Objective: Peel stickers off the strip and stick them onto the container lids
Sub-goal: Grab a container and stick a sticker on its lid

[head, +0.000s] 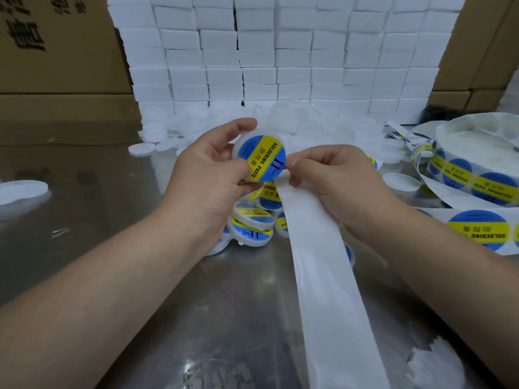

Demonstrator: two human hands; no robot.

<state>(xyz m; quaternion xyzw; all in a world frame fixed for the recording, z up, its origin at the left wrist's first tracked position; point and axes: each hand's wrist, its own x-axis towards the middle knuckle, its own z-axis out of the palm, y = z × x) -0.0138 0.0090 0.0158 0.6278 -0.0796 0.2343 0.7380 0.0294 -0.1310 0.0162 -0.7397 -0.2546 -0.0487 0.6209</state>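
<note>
The left hand (207, 181) grips a white lid (236, 147) by its rim, face tilted up so the blue-and-yellow sticker (261, 158) seats squarely. The right hand (337, 181) pinches at the sticker's edge, the bare backing strip (323, 276) trailing from it (likely held taut). Labelled lids (252, 223) pile on the surface (112, 220) beneath. The stacked white boxes (280, 51) behind are closed, so their contents are hidden.

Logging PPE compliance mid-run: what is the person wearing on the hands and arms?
Nothing visible: the left hand and right hand are ungloved, with no rings, and the forearms show no sleeves, watch or wristband as far as the frame reaches. Visible nails are short.
</note>
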